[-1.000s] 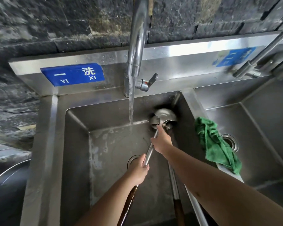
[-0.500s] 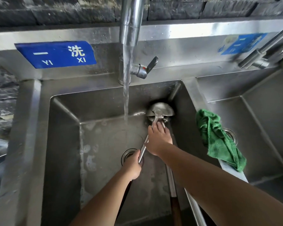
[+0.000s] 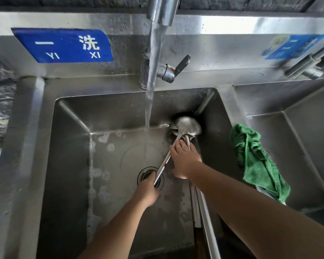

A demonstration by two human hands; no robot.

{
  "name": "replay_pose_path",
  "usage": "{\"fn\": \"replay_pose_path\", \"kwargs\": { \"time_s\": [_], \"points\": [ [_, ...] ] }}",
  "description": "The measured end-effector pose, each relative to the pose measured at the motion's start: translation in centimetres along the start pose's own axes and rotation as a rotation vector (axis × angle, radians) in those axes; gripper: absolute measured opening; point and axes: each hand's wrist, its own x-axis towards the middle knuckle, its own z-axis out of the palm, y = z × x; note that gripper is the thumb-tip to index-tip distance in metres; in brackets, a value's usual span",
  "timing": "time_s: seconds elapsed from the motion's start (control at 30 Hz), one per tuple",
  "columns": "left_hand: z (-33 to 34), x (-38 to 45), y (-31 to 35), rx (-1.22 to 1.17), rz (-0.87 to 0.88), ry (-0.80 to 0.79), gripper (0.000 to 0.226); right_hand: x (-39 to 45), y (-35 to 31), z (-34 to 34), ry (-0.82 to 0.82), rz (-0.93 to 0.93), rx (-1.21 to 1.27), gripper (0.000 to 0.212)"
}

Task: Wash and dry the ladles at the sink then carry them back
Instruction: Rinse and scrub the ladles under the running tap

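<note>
Both bare forearms reach forward and down into the left basin of the steel sink. The left hand is nearest, over the drain, its fingers curled tightly round the metal handle of a ladle, which slants up and to the right from the fist. The right hand lies farther in, palm down with the wrist straight, its fingers stretched forward and resting on the top of that handle where it meets the bowl; it presses rather than grasps. Beneath the right forearm more ladle handles lie along the right wall of the basin. The ladle bowls sit stacked in the far right corner of the basin, dome side up. Left of them a stream of water falls from the tap to the basin floor, not touching the bowls. A green cloth hangs over the divider to the right basin. On the back panel is a blue sign.
</note>
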Motion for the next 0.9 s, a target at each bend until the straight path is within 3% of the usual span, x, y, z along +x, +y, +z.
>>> {"fn": "replay_pose_path", "kwargs": {
  "time_s": [0.17, 0.37, 0.6, 0.77, 0.9],
  "points": [
    [-1.0, -1.2, -0.7, 0.008, -0.02, -0.015, 0.06, -0.4, 0.1, 0.1, -0.008, -0.036, -0.088, 0.092],
    [-4.0, -3.5, -1.3, -0.052, -0.032, 0.029, 0.054, -2.4, -0.4, -0.6, 0.032, 0.029, 0.093, 0.09],
    [-8.7, -6.4, -1.0, -0.053, -0.06, 0.12, 0.064, -6.3, -0.7, -2.9, 0.078, 0.091, 0.305, 0.082],
    [-13.3, -8.9, 2.0, -0.005, 0.01, 0.217, 0.066, -8.2, -0.3, -6.5, 0.185, 0.086, 0.402, 0.082],
    [-19.4, -8.8, 7.5, 0.007, 0.14, 0.338, 0.067, -8.5, 1.1, -13.1, 0.306, 0.154, 0.569, 0.086]
  ]
}}
